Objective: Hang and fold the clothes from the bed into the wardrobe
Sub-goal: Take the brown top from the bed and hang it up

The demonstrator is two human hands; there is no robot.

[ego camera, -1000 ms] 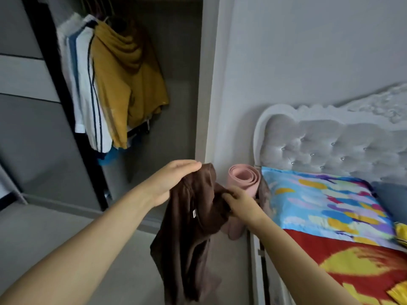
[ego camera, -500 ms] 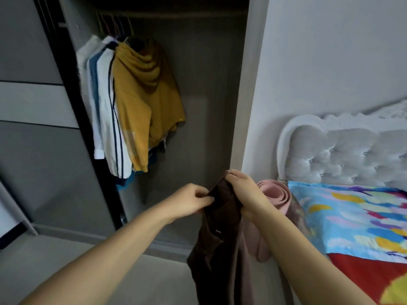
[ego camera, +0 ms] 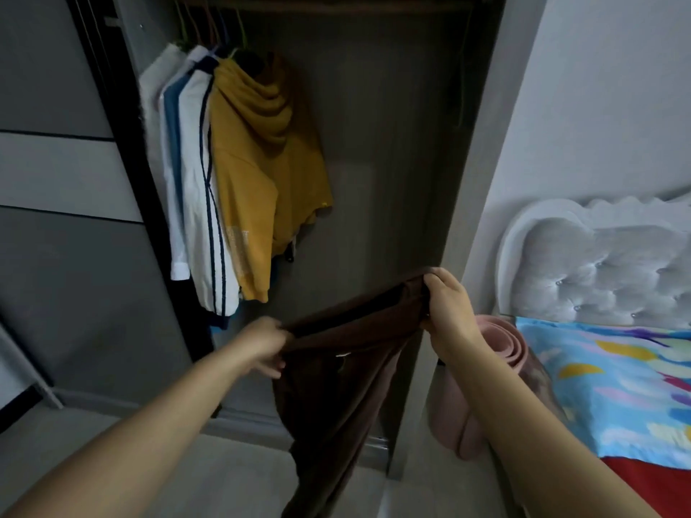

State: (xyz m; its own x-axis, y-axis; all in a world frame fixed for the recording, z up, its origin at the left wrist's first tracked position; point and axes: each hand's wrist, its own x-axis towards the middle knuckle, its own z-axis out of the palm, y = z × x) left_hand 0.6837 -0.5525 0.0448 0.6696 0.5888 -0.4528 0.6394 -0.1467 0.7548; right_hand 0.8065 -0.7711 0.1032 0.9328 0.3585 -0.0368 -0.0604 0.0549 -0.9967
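Before the open wardrobe (ego camera: 374,162), seen from the head camera, both hands are clamped on a brown garment (ego camera: 336,386). The left hand (ego camera: 261,347) pinches one end of its top edge and the right hand (ego camera: 447,306) grips the other end, higher up, so the edge runs taut and slanted between them. The hands are well apart. Below that edge the cloth hangs in a long fold towards the floor (ego camera: 112,461), and its lower end is cut off by the bottom of the frame.

Inside the wardrobe, a yellow hoodie (ego camera: 261,173) and a white jacket with dark stripes (ego camera: 203,203) hang bunched at the left end of the rail (ego camera: 336,3). To their right the rail is free, and the space beneath it is open down to the wardrobe's base. The dark sliding door (ego camera: 56,256) stands at the left.

At the right, the bed (ego camera: 654,480) is only partly in view, with a padded headboard (ego camera: 598,271) and a bright pillow (ego camera: 617,386). A pink rolled mat (ego camera: 497,330) leans between the bed and the wardrobe's side panel, partly hidden behind the right forearm. The hangers (ego camera: 209,28) are too dim to count.
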